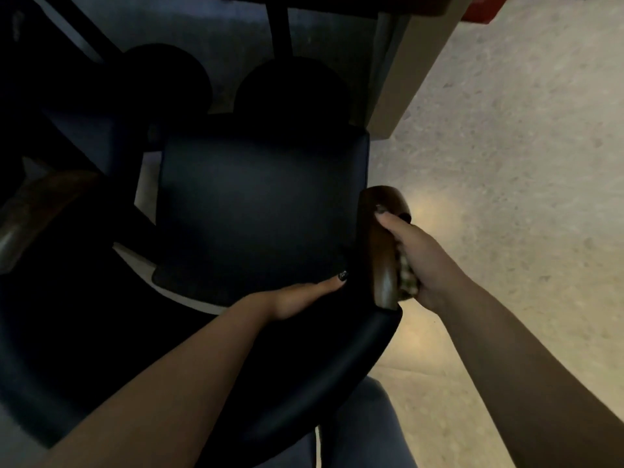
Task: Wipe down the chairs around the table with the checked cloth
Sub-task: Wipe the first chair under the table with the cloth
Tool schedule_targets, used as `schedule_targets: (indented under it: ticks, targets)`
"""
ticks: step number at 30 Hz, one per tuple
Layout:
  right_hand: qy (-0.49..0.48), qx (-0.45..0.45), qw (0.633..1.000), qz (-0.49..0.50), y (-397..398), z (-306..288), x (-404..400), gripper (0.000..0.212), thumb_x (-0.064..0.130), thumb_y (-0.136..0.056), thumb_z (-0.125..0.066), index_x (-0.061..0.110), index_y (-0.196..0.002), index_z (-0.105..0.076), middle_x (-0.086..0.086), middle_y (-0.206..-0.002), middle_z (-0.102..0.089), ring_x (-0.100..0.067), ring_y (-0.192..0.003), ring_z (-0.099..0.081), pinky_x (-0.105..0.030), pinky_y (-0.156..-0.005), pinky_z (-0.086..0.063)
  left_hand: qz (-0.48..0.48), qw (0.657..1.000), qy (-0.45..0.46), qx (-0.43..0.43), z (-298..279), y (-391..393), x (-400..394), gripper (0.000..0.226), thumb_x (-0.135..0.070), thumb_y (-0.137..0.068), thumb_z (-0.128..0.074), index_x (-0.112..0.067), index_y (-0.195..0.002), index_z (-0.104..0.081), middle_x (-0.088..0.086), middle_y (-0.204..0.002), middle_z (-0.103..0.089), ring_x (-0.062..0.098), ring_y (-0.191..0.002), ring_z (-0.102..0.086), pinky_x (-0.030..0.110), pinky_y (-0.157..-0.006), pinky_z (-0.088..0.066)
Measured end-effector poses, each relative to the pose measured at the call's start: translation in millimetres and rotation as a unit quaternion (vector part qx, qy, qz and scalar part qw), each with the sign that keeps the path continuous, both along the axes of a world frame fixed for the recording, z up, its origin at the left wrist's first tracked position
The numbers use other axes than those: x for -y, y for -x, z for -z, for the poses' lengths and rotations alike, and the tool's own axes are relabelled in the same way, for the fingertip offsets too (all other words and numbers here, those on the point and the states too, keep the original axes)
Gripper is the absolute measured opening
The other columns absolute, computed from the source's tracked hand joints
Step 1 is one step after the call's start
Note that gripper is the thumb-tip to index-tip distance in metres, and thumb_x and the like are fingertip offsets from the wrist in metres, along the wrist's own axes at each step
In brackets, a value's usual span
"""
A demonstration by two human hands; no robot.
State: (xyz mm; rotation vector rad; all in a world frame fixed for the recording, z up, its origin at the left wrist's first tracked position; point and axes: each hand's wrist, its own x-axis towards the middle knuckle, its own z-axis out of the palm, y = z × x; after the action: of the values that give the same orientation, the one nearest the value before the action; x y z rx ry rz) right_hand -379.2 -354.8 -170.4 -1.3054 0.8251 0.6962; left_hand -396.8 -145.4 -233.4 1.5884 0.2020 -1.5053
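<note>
A dark blue padded chair (250,211) stands below me, its curved backrest (304,376) nearest to me. My left hand (300,297) lies on top of the backrest with straight fingers. My right hand (418,261) holds the bunched checked cloth (407,275) against the outer side of the chair's brown wooden right armrest (380,251). Only a small strip of the cloth shows between hand and wood.
The left armrest (40,211) shows dimly at the left. The table's dark legs and round feet (290,92) stand beyond the seat, under the table edge (398,72). Pale speckled floor (506,163) spreads to the right. My blue-clad leg (364,434) is behind the backrest.
</note>
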Motion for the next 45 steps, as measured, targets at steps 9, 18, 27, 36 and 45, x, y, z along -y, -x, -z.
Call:
schedule_targets:
  ticks: [9, 18, 27, 36, 45]
  targets:
    - [-0.03, -0.026, 0.999, -0.016, -13, 0, 64, 0.044, 0.017, -0.065, -0.067, 0.001, -0.107, -0.068, -0.019, -0.104, -0.071, -0.03, -0.092, -0.07, -0.036, -0.073, -0.057, -0.022, 0.998, -0.029, 0.049, 4, -35, 3, 0.059, -0.077, -0.076, -0.044, -0.031, -0.111, -0.056, -0.003, -0.116, -0.062, 0.009, -0.1, -0.058, 0.022, -0.069, -0.039]
    - [0.197, -0.049, 0.979, 0.028, -125, 15, 79, 0.021, 0.021, -0.09, -0.06, 0.002, -0.091, -0.071, -0.011, -0.082, -0.074, -0.021, -0.068, -0.07, -0.026, -0.054, -0.053, -0.049, 0.978, -0.02, 0.202, 17, -127, 0, 0.036, -0.039, -0.097, -0.052, -0.027, -0.13, -0.05, -0.019, -0.103, -0.058, -0.002, -0.091, -0.057, 0.013, -0.068, -0.04]
    - [0.337, -0.091, 0.928, -0.13, -187, 115, 21, 0.037, 0.025, -0.098, -0.05, -0.007, -0.112, -0.059, -0.021, -0.111, -0.064, -0.035, -0.104, -0.061, -0.044, -0.094, -0.05, -0.01, 0.964, -0.03, 0.265, 45, -187, -24, 0.057, -0.035, -0.091, -0.062, -0.029, -0.142, -0.038, -0.007, -0.14, -0.045, 0.006, -0.122, -0.044, 0.018, -0.087, -0.035]
    - [0.19, -0.187, 0.962, -0.064, -142, 192, 21, 0.031, 0.018, -0.101, -0.037, 0.02, -0.074, -0.051, 0.0, -0.072, -0.055, -0.011, -0.063, -0.053, -0.025, -0.057, -0.048, 0.208, 0.901, -0.122, 0.361, 107, -180, -10, 0.085, -0.039, -0.09, -0.062, -0.036, -0.154, -0.006, -0.002, -0.162, 0.011, 0.022, -0.147, 0.018, 0.055, -0.119, -0.004]
    - [0.127, -0.122, 0.984, 0.033, -110, 245, 3, 0.026, 0.032, -0.102, -0.035, 0.022, -0.091, -0.056, -0.004, -0.089, -0.057, -0.02, -0.078, -0.056, -0.03, -0.069, -0.046, 0.292, 0.806, -0.291, 0.424, 149, -202, -15, 0.123, -0.078, -0.063, -0.066, -0.049, -0.145, 0.022, 0.005, -0.149, 0.044, 0.039, -0.136, 0.039, 0.077, -0.103, -0.006]
